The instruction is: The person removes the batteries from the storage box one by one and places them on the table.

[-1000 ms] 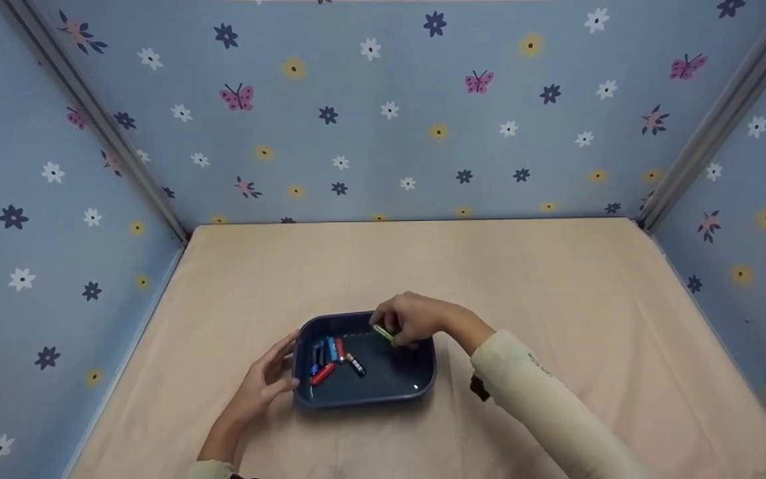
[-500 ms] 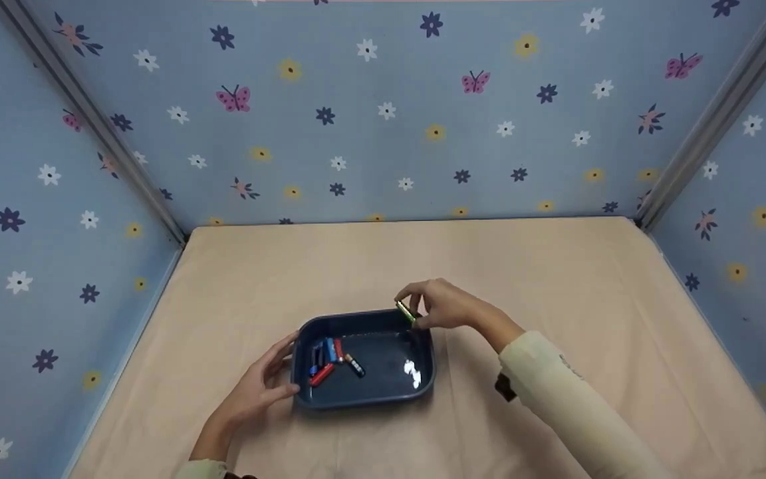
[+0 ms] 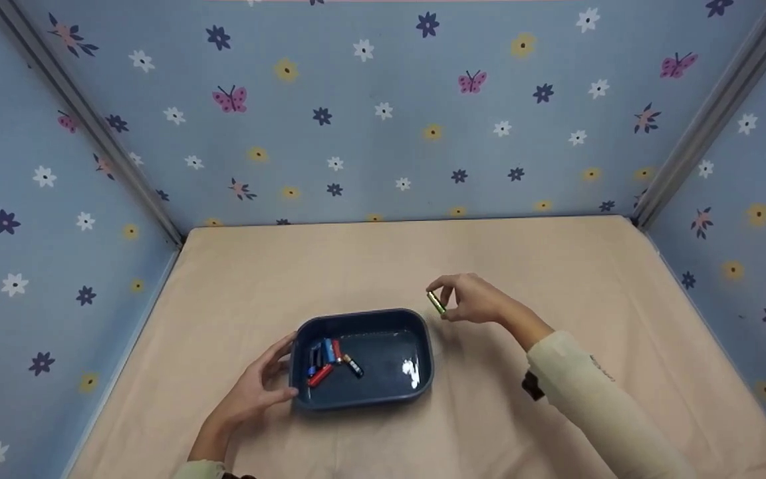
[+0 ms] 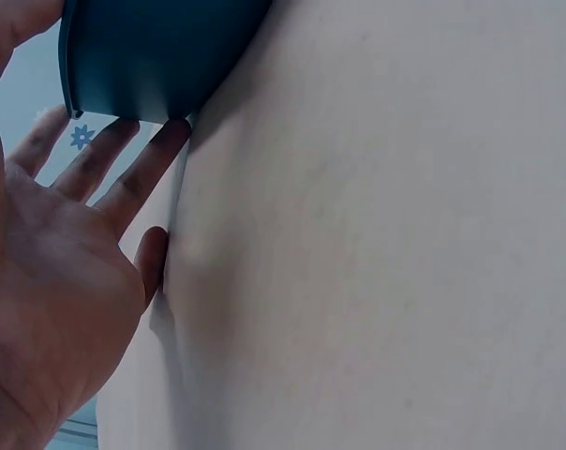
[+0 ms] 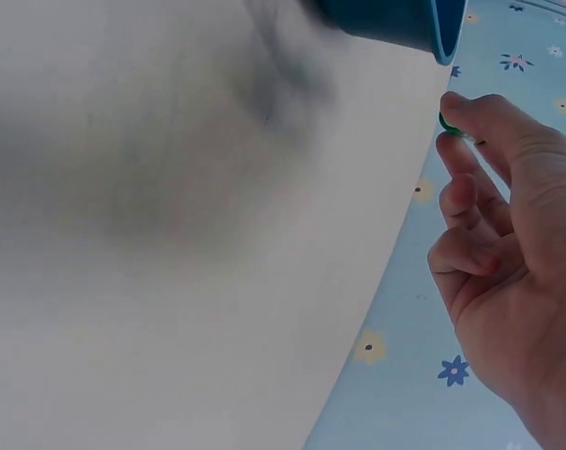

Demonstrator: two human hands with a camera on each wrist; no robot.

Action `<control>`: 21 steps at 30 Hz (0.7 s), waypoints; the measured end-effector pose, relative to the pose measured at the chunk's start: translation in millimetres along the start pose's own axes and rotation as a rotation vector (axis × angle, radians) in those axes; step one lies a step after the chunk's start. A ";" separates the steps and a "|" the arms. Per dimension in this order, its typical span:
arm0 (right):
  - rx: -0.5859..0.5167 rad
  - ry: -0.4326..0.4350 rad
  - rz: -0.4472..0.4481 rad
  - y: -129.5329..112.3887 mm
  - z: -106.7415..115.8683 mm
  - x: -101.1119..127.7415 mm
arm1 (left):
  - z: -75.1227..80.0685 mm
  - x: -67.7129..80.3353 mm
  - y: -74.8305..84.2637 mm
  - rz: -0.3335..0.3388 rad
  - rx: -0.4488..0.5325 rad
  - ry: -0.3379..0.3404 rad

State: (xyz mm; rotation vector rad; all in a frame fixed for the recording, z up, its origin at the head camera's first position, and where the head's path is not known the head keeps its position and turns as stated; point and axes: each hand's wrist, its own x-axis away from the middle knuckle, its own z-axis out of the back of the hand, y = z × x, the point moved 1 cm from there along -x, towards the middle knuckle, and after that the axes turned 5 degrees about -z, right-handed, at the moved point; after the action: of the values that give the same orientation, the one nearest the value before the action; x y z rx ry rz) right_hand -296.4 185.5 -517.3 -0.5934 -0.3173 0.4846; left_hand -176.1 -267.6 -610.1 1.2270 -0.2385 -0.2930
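A dark blue tray stands on the cloth with several batteries inside, gathered toward its left half: a red battery, a blue battery and a dark battery among them. My left hand touches the tray's left side with fairly straight fingers, thumb at the near corner; the left wrist view shows the fingertips against the tray wall. Beyond the tray's right end, above the cloth, my right hand pinches a green battery between thumb and finger. Only its green end shows in the right wrist view.
A pale cloth covers the table. Blue flower-patterned panels enclose it at the back and both sides, with grey posts at the corners.
My right hand has lifted the green battery out of the tray and carried it right, past the tray's rim. The left hand has stayed at the tray's left side.
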 end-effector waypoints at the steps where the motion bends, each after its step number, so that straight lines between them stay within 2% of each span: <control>1: 0.006 0.007 -0.012 1.6 0.5 1.3 | -0.1 -0.1 0.1 0.001 0.002 0.000; 9: 0.043 0.110 -0.132 4.3 -2.7 11.4 | -1.1 -1.4 0.8 -0.013 0.029 0.013; 21: -0.076 0.237 -0.270 10.7 -23.5 23.6 | -0.2 -0.2 1.4 -0.010 0.021 0.014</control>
State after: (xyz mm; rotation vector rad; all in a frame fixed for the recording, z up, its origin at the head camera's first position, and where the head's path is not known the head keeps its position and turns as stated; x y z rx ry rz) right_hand -270.4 194.8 -538.8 -0.6641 -0.1865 0.1409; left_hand -176.1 -266.9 -608.9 1.2513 -0.2243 -0.2912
